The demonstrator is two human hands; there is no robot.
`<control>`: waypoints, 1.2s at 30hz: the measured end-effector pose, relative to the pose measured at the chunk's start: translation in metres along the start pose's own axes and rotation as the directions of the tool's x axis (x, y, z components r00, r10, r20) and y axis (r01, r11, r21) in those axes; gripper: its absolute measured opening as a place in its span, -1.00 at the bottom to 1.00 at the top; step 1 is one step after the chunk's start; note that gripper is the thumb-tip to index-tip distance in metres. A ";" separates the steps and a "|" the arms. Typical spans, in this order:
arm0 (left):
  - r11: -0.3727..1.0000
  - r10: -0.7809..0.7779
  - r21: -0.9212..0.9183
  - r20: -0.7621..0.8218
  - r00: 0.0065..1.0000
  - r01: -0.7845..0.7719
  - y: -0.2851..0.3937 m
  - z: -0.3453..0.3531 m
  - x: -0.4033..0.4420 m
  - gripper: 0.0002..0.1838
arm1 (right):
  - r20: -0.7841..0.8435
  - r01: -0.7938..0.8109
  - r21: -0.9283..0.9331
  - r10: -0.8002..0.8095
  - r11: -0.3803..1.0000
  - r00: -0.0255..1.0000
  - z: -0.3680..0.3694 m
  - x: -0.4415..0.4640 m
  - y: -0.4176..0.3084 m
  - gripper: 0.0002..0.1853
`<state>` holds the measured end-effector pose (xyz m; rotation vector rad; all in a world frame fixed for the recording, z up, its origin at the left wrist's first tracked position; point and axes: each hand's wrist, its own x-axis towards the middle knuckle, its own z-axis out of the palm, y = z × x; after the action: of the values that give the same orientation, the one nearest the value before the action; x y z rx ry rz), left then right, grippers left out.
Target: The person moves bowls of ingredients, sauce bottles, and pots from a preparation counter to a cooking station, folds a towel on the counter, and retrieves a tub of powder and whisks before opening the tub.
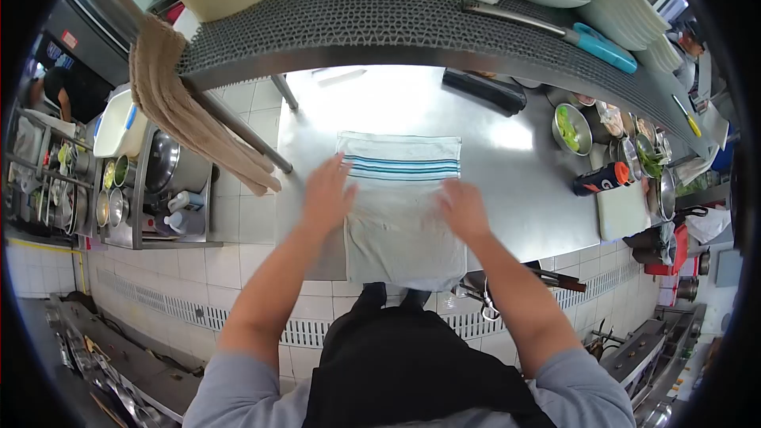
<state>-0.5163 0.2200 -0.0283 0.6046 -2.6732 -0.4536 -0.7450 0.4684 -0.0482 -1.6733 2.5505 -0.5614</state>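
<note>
A white kitchen towel point(403, 218) with blue and dark stripes lies spread on the steel table, its lower end hanging over the front edge. My left hand point(326, 196) is at the towel's left edge beside the stripes, fingers stretched out and holding nothing. At the right edge, just below the stripes, my right hand point(463, 210) has its fingers apart and somewhat blurred. Whether either hand presses on the cloth or hovers just over it, I cannot tell. The cloth's lower half is a little wrinkled.
Above the steel table point(523, 218) runs a shelf point(349, 20) holding plates and a blue-handled tool point(602, 46). A brown cloth point(170, 103) hangs over its left end. At right are a dark bottle point(598, 180), a bowl of greens point(571, 128) and a white board point(622, 212).
</note>
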 end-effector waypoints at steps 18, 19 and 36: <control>0.945 -0.318 0.203 0.384 0.867 0.257 -0.053 0.008 0.173 -0.76 | 0.341 -0.353 0.111 0.298 0.929 0.892 -0.037 0.181 0.087 -0.75; 0.961 -0.265 0.185 0.404 0.875 0.206 -0.057 0.009 0.174 -0.74 | 0.346 -0.361 0.114 0.304 0.925 0.888 -0.026 0.175 0.087 -0.75; 0.949 -0.302 0.024 0.345 0.889 0.313 -0.078 0.012 0.170 -0.70 | -0.027 -0.178 -0.256 0.177 0.950 0.984 0.013 0.193 0.138 -0.51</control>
<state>-0.6369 0.0772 -0.0218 1.0345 -2.8958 -0.7510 -0.9442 0.3414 -0.0730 -1.4821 2.8411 -0.2285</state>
